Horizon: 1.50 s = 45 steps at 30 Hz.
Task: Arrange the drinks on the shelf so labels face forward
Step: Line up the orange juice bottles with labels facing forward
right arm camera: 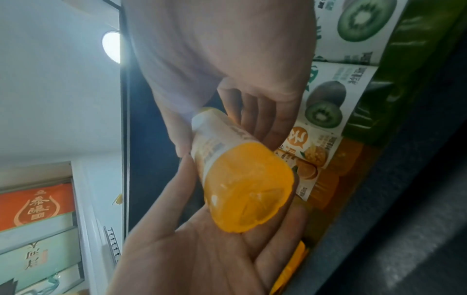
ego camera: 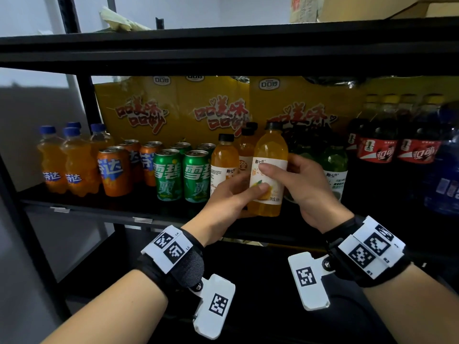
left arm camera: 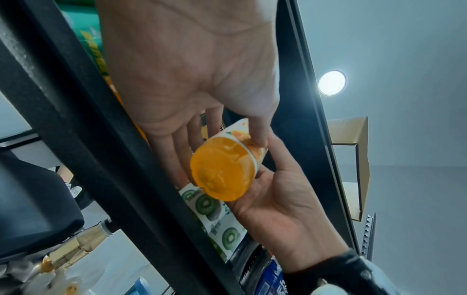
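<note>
Both hands (ego camera: 270, 194) round orange juice bottle (ego camera: 269, 170).

The head camera looks forward and slightly down at the shelf (ego camera: 99, 209) from near. Each wrist camera looks steeply upward from below, very close. All three views share the orange bottle (ego camera: 269, 170) between the hands.

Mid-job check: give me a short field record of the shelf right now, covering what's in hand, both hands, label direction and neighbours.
held item: orange juice bottle, black cap, lifted clear of the shelf
left hand: grips the bottle's lower label
right hand: grips the upper label, thumb across the front
label: white face turned to the camera
left neighbours: second orange juice bottle, green cans
right neighbour: green kiwi bottle
bottle tilt: leaning slightly
</note>
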Available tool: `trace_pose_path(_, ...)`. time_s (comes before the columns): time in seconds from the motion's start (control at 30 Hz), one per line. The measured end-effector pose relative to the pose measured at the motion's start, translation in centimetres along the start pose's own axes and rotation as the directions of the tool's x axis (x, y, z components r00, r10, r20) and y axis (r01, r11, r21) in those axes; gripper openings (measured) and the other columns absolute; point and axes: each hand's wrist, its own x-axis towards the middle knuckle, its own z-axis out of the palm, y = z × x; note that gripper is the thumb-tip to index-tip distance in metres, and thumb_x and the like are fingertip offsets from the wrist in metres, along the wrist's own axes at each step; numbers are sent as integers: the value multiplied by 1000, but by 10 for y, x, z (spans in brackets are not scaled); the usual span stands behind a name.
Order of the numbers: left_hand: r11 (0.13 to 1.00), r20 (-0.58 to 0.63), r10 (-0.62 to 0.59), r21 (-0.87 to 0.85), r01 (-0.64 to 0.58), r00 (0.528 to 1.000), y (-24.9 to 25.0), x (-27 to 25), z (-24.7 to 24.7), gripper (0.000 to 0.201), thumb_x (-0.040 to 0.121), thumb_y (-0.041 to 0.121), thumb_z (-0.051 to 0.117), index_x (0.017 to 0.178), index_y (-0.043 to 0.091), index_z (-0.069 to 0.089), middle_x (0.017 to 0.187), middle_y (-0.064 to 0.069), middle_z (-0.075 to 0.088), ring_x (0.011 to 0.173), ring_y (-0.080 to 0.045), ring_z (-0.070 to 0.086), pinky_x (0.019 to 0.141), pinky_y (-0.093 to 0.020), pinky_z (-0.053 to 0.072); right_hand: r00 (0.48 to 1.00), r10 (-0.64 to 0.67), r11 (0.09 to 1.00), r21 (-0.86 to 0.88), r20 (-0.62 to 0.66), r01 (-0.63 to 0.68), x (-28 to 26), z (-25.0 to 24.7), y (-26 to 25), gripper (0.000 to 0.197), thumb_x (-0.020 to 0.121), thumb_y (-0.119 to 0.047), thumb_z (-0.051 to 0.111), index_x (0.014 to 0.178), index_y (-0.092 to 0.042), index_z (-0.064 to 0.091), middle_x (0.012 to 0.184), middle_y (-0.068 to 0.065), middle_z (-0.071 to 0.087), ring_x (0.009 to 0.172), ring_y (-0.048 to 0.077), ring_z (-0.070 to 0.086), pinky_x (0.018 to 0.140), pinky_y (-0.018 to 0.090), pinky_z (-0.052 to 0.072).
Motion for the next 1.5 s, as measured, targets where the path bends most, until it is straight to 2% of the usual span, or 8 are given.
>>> trace_pose_path(0.37,1000,-51,5,11,-4,999,0,0,1,55,78,32,79,128,19,60,116,-3,76,109,-23,73,91,-47,61,999,22,997,-68,46,-19,-1,2,1,37,75,-34,88,108,-23,77,101,-3,81,95,16,78,78,32,64)
trace_pose_path(0.53,992,66,-111,-47,114,992,4,-2,5,50,93,32,69,140,20,55,132,-10,69,123,-29,65,104,-51,54,1000,-6,999,-34,-7,6,-2,2,3,27,82,-22,86,107,-22,75,102,0,81,94,16,78,72,26,62)
trace_pose_path(0.7,966,105,-175,-172,191,979,15,-5,7,46,94,15,64,139,8,57,137,-23,63,127,-46,59,99,-57,54,999,43,998,-43,-4,-44,-3,5,-5,20,97,-47,65,86,-40,81,89,-18,79,82,-5,74,61,9,53)
trace_pose_path(0.83,941,241,-185,-235,243,953,34,-9,0,62,87,23,60,145,4,49,142,-28,57,129,-49,56,96,-50,57,980,198,980,16,5,-198,1,8,-12,35,93,-51,68,112,-24,78,101,-1,81,97,19,78,87,38,62)
trace_pose_path(0.93,926,264,-186,-275,259,946,47,-11,0,60,89,32,70,142,8,54,128,-26,66,110,-44,69,82,-40,64,955,294,953,68,24,-295,2,7,-17,53,91,-57,67,123,-15,73,113,13,78,109,32,74,101,49,55)
trace_pose_path(1.07,898,149,-270,-317,305,951,53,-9,5,80,70,58,75,137,17,62,110,-15,74,80,-26,77,55,-25,62,934,353,935,12,61,-354,1,7,-14,55,92,-69,56,111,-22,77,102,11,80,85,23,76,77,37,60)
trace_pose_path(1.23,856,97,-356,-366,366,929,56,-6,6,90,60,70,74,128,12,68,96,-10,70,64,-17,73,49,-25,61,902,424,900,-143,78,-411,-6,7,-10,79,85,-85,47,94,-14,80,88,15,79,75,27,78,66,32,59)
trace_pose_path(1.5,983,12,-126,-129,127,992,41,-11,6,73,69,26,88,135,19,56,119,-10,75,94,-27,76,66,-35,63,975,220,966,-143,22,-214,-11,5,-24,70,78,-84,59,113,-26,73,101,0,81,91,18,78,69,32,59)
